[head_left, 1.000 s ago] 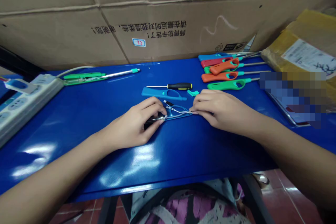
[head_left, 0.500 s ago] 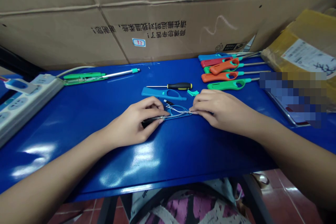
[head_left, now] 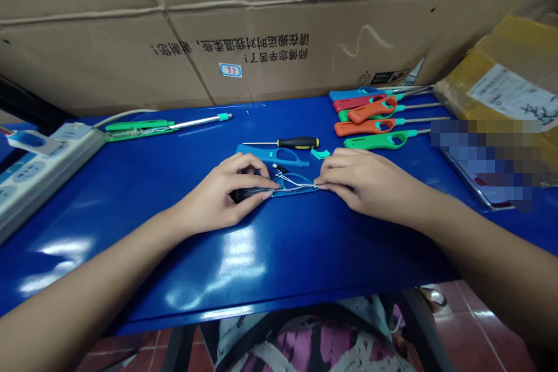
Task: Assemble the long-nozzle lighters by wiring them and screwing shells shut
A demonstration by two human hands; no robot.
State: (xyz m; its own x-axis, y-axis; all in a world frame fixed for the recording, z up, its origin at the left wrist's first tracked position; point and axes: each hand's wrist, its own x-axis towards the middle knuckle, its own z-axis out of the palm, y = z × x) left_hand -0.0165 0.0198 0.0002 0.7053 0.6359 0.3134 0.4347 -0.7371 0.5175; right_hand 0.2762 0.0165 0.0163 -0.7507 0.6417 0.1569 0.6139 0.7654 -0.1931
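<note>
My left hand (head_left: pixel 239 189) is closed on the handle end of a blue lighter shell half (head_left: pixel 293 191), where a dark insert shows between thumb and fingers. White wires (head_left: pixel 288 177) run from there across the trigger loop, with a small black part (head_left: pixel 280 168) standing at the loop's upper side. My right hand (head_left: pixel 353 177) pinches the nozzle end of the same shell, fingertips on the wires. Just behind lies the other blue shell half (head_left: pixel 279 155), flat on the table. A small teal plastic piece (head_left: pixel 320 154) rests by my right fingers.
A black-and-yellow screwdriver (head_left: pixel 299 143) lies farther back. Several assembled lighters (head_left: pixel 375 140) are piled at the right, near a taped parcel (head_left: pixel 501 70) and a blurred phone. To the left are an opened green lighter (head_left: pixel 143 128) and a power strip (head_left: pixel 47 168). A cardboard box (head_left: pixel 187 81) stands behind.
My left hand has shifted slightly up and left along the shell's handle, and the shell lies a little flatter. The right hand stays in place at the nozzle end.
</note>
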